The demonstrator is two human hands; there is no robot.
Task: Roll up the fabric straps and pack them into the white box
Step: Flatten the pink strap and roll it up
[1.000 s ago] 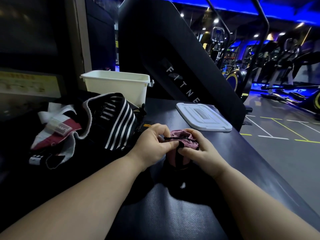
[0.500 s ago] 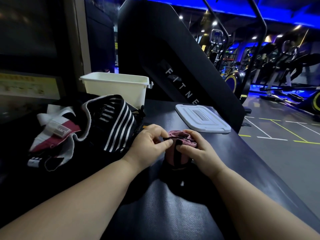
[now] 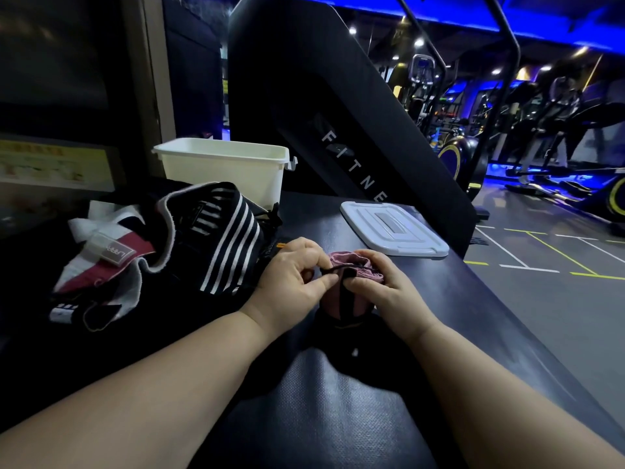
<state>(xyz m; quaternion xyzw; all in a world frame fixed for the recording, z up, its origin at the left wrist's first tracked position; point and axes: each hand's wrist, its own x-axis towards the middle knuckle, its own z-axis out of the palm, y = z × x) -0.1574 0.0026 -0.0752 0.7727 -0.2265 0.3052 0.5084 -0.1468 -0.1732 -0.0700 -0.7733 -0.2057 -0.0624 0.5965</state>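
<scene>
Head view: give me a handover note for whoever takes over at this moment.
Left hand pinches the black cord of the pink strap roll; right hand grips the roll, upright on the table.
White box open behind the strap pile, contents hidden; lid lies to the right.
Done: pink strap rolled.
To do: fasten it, box it, roll the pile.

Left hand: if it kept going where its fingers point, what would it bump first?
Probably the pink rolled strap; the left hand pinches its black cord right there.
</scene>
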